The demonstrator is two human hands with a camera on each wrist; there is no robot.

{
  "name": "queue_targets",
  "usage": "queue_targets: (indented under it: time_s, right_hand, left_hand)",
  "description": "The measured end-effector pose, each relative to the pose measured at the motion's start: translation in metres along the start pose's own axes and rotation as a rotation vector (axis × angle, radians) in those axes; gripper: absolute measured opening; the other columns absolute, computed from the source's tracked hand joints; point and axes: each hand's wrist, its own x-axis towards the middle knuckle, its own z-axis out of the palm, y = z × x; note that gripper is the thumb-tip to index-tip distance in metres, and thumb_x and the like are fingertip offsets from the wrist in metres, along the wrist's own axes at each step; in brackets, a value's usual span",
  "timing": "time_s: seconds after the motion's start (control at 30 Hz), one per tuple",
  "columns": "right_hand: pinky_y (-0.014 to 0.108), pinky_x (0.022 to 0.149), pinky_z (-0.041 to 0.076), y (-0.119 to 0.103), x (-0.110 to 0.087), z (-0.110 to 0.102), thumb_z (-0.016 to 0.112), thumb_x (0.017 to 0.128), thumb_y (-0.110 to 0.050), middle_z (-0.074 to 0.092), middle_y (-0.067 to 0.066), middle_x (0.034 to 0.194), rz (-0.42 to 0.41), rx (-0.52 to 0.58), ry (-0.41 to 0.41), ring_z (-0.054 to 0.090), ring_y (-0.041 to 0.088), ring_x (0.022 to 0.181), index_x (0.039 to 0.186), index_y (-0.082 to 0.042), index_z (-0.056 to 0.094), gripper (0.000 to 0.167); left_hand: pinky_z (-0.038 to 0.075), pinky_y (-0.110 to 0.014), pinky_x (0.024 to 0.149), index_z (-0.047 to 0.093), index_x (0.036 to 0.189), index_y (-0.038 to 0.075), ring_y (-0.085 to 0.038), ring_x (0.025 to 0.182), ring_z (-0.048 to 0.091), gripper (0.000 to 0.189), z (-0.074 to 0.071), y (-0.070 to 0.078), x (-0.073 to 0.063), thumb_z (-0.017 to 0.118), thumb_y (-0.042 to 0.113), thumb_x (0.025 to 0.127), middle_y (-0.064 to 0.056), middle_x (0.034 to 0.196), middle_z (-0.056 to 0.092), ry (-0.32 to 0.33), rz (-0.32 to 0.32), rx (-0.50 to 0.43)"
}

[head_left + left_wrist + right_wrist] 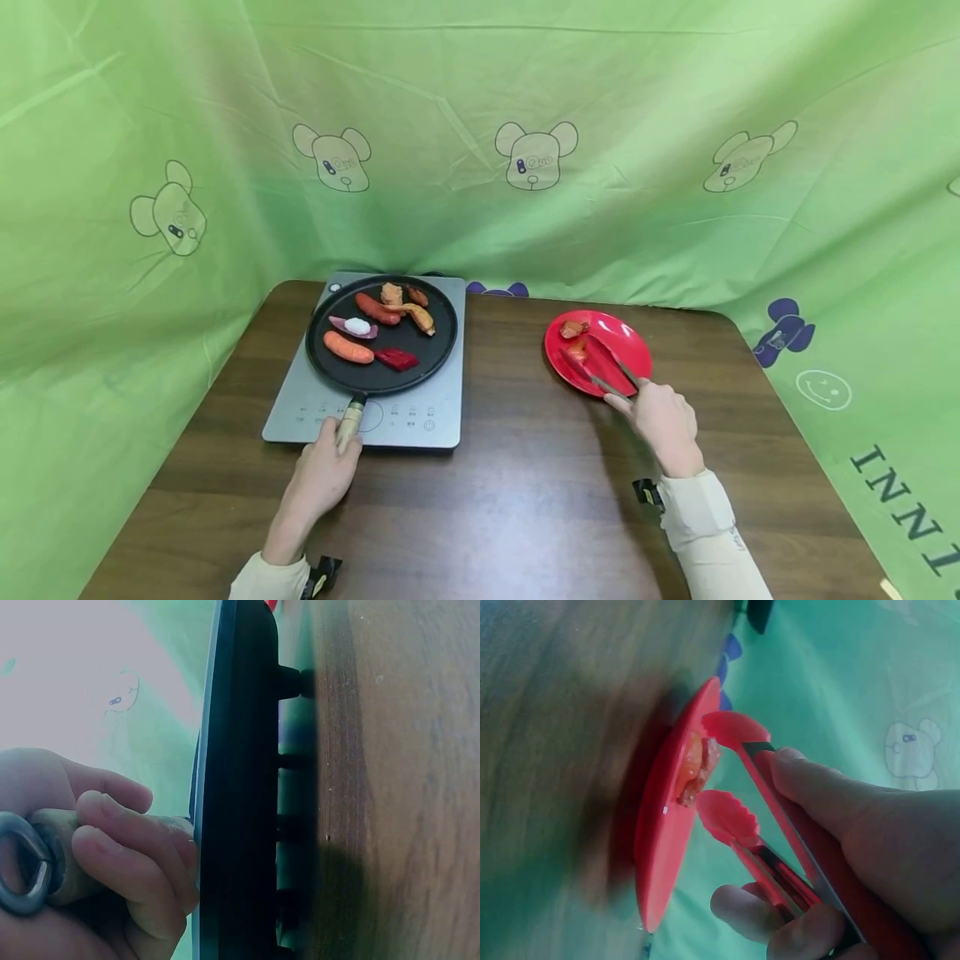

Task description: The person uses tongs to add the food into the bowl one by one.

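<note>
My left hand grips the wooden handle of a round black frying pan, its fingers curled round it in the left wrist view too. The pan holds two sausages, a dark red piece, a purple-and-white piece and several brownish fried pieces. My right hand holds red-tipped tongs over a red plate. Their arms stand apart, one tip on either side of an orange-brown food piece. Whether the tips touch it I cannot tell. Another browned piece lies behind it on the plate.
Under the pan is a silver induction cooktop with touch controls along its front. It stands on the left of a brown wooden table. Green printed cloth hangs round the back and sides.
</note>
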Motion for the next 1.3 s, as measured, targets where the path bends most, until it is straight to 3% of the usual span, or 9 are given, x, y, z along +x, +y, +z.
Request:
queue_targets:
  time_s: [0.73,0.93,1.3]
  right_hand:
    - [0.051,0.048,0.042,0.012,0.008,-0.003,0.067,0.08,-0.054,0.054,0.021,0.059,0.041,-0.026,-0.092,0.058,0.043,0.057,0.068,-0.003,0.055,0.053]
    - [0.051,0.045,0.042,0.011,0.009,0.0,0.066,0.081,-0.052,0.052,0.021,0.056,0.044,-0.031,-0.072,0.057,0.043,0.054,0.062,-0.002,0.054,0.056]
    - [0.05,0.045,0.042,0.008,0.013,0.002,0.067,0.083,-0.048,0.053,0.021,0.056,0.03,-0.049,-0.066,0.056,0.042,0.053,0.063,0.0,0.055,0.053]
  left_hand:
    - [0.038,-0.034,0.046,0.037,0.124,0.003,-0.02,0.054,0.048,0.038,0.0,0.0,0.0,0.045,0.027,0.096,-0.01,0.071,0.049,0.017,0.006,0.011]
    - [0.037,-0.034,0.046,0.038,0.122,0.003,-0.021,0.054,0.048,0.037,0.0,0.001,0.0,0.045,0.027,0.095,-0.01,0.071,0.049,0.027,0.015,0.026]
    - [0.037,-0.034,0.046,0.037,0.123,0.003,-0.02,0.054,0.048,0.038,0.0,0.001,0.0,0.045,0.027,0.096,-0.011,0.071,0.049,0.015,0.006,0.014]
